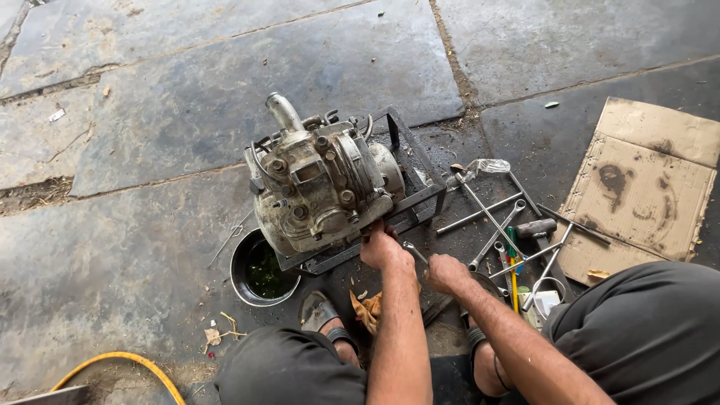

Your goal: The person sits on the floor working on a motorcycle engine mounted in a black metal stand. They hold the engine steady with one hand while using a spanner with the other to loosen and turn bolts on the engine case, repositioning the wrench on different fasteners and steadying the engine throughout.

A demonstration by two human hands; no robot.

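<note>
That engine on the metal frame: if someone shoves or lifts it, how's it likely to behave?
The engine is a bulky cast-metal block, so probably heavy and rigid. It sits tilted on the black metal frame, so a hard shove might tip it or slide frame and all. Its casing looks grimy, perhaps oily, so likely slippery. The left hand touches its lower edge; the right hand is beside it.

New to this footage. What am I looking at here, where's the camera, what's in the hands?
One picture, from a camera worn on the person's head, looking down as they squat on a stone floor. In front sits a dirty engine on a black metal stand, beside a dark bowl. The left hand touches the engine's lower edge. The right hand grips a metal tool; its type is unclear. Wrenches lie at right, near stained cardboard. A yellow hose lies at lower left.
</note>
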